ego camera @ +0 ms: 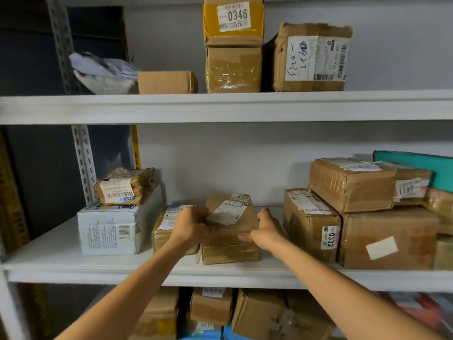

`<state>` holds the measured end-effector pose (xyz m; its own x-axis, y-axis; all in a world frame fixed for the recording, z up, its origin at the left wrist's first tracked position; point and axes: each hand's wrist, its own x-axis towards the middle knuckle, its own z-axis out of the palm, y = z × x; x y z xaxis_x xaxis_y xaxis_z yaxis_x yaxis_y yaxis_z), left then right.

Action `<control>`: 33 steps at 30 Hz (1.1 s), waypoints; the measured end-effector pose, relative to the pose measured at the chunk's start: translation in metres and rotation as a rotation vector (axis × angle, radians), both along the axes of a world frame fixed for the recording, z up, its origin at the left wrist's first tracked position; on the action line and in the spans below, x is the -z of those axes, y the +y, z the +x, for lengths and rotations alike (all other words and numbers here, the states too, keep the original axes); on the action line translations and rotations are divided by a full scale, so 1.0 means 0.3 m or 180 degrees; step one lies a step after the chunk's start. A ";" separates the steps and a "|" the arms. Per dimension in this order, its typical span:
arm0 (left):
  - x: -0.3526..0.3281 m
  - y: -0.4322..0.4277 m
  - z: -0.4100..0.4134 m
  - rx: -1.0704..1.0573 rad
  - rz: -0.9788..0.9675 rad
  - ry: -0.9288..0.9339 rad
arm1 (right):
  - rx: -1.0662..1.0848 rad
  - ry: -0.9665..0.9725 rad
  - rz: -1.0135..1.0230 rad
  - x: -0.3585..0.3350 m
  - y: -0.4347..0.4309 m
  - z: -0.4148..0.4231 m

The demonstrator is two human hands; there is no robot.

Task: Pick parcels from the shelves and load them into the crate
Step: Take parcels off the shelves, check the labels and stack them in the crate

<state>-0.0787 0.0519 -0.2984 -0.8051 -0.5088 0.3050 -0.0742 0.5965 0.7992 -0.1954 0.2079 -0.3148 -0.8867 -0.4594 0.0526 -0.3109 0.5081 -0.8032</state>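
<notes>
A flat brown taped parcel (pixel 230 217) with a white label lies on top of another brown parcel (pixel 230 252) in the middle of the middle shelf (pixel 61 256). My left hand (pixel 192 223) grips the upper parcel's left edge, fingers curled over it. My right hand (pixel 266 229) holds its right side, thumb on the front face. A smaller brown parcel (pixel 163 231) sits just left, partly hidden by my left hand. No crate is in view.
A white box (pixel 110 229) with a taped brown parcel (pixel 125 186) on it stands at the left. Stacked brown boxes (pixel 367 217), one labelled 0332, fill the right. More boxes sit on the upper shelf (pixel 220 106) and below.
</notes>
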 end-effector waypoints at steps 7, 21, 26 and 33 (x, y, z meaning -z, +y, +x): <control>-0.080 0.170 -0.036 -0.0005 -0.0501 0.0394 | 0.0092 0.0542 -0.0047 -0.053 0.112 0.059; 0.000 0.576 -0.241 0.1201 -0.0032 -0.0122 | 0.0862 0.0903 -0.0031 -0.061 0.522 0.088; 0.035 0.605 -0.264 0.1133 0.0850 0.0094 | 0.0919 0.0434 -0.0726 -0.050 0.494 0.080; 0.041 0.578 -0.189 0.1526 0.1746 0.0406 | 0.1098 0.0398 -0.1044 -0.068 0.452 0.069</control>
<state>-0.1355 0.2252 -0.3106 -0.9526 -0.2162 0.2139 0.2075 0.0522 0.9769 -0.1748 0.3437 -0.2945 -0.9619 -0.0813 0.2612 -0.2733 0.3249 -0.9054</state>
